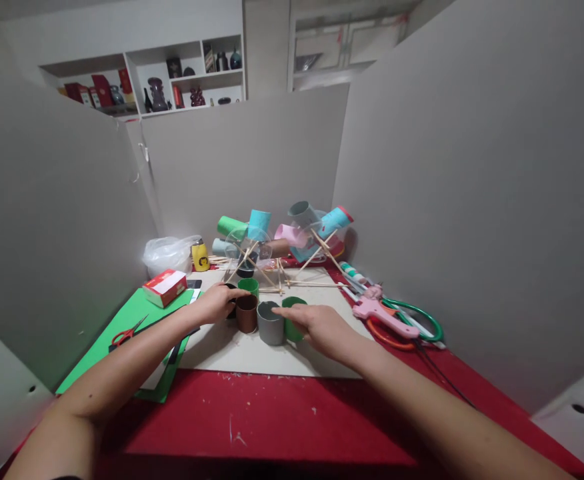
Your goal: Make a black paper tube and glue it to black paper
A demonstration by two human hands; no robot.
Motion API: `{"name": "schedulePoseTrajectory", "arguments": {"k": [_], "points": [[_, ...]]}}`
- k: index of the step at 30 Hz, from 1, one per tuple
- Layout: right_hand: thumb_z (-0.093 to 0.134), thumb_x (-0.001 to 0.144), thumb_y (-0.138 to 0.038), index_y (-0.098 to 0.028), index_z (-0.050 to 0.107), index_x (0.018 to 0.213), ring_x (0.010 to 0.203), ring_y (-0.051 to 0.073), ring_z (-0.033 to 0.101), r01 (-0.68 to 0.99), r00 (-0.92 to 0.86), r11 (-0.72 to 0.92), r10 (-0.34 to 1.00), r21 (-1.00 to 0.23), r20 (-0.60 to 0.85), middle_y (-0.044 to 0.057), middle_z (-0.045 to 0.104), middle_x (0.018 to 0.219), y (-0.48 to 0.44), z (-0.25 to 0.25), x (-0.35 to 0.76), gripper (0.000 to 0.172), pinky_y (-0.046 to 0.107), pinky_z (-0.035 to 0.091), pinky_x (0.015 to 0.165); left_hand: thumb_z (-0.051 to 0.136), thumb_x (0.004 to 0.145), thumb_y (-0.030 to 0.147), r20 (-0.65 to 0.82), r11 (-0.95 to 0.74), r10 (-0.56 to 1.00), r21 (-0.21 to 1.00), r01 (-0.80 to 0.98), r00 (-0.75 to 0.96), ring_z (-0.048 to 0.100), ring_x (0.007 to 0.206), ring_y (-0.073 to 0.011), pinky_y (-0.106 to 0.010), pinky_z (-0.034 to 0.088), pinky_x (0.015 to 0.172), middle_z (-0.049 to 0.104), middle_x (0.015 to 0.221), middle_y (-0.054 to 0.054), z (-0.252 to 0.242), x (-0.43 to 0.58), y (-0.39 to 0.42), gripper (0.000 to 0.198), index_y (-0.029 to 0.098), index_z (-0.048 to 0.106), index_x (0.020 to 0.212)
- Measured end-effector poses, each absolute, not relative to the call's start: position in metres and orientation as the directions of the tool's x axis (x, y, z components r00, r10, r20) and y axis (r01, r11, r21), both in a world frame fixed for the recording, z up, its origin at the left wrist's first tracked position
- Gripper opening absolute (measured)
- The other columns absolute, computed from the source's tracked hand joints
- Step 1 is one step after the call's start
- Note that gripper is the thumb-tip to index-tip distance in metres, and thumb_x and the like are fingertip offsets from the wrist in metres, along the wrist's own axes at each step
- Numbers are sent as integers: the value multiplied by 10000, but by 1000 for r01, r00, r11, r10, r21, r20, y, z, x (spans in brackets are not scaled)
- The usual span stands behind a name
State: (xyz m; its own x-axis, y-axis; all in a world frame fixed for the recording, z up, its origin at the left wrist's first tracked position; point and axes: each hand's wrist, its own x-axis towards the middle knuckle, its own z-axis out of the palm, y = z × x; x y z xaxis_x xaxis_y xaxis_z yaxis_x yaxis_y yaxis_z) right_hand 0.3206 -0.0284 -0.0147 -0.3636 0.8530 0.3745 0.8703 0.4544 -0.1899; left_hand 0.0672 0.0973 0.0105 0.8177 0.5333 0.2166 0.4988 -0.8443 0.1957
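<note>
A brown paper cup (247,315) and a grey one (271,325) stand side by side on a pale board (272,362). Green cups stand behind the brown one (248,287) and right of the grey one (293,329). My left hand (216,303) is beside a mostly hidden black cup (231,311), index finger stretched over the brown cup's rim. My right hand (321,328) reaches over the right green cup, its index finger at the grey cup's rim. Both hands look open; some lower fingers are hidden.
Stick frames with coloured paper cups (259,225) stand behind. Left are green sheets (95,333), red scissors (123,337), a red box (165,287) and a yellow can (200,255). A pink glue gun (385,315) and green tube (429,316) lie right. Grey partitions surround the red table (272,413).
</note>
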Motion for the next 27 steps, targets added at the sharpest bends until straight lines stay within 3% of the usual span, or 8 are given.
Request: {"name": "schedulePoseTrajectory", "arguments": {"k": [5,12,18,23,27], "points": [[525,771,-38,-283,763,1089,797,197,723,871,-354,452,849,-194,391,25,783,975,-24,-18,316,466,248,505,682,493,752,29,225,-848,528,193,494,819,656,1008,-237,-379,423,982,728,1155,-65,10,68,97,563,213,653,1259],[524,839,-96,-253,754,1079,888,222,731,912,-258,361,872,-192,416,56,782,1034,-21,-18,322,367,295,529,753,427,832,65,229,-810,585,217,545,778,631,1040,-236,-378,447,961,715,1143,-102,12,63,97,514,185,598,1302],[526,879,-141,-258,747,1085,936,269,724,966,-84,176,907,-190,413,62,774,1077,-10,-1,344,324,343,536,768,366,995,350,190,-773,632,217,596,751,658,984,-256,-357,483,859,718,1094,-138,29,69,95,444,142,562,1334],[535,936,-178,-236,722,1085,957,274,701,985,34,29,933,-171,358,78,749,1064,5,9,362,245,380,550,792,493,931,491,94,-756,654,119,644,750,678,851,-250,-306,470,742,745,915,-98,42,86,91,550,171,536,1375],[587,964,-318,-188,607,1218,1030,227,645,987,48,0,954,-159,297,93,625,1244,11,0,370,286,431,556,866,646,810,414,4,-740,673,9,673,740,673,848,-248,-283,455,709,744,939,-79,45,96,93,417,213,671,1175]]}}
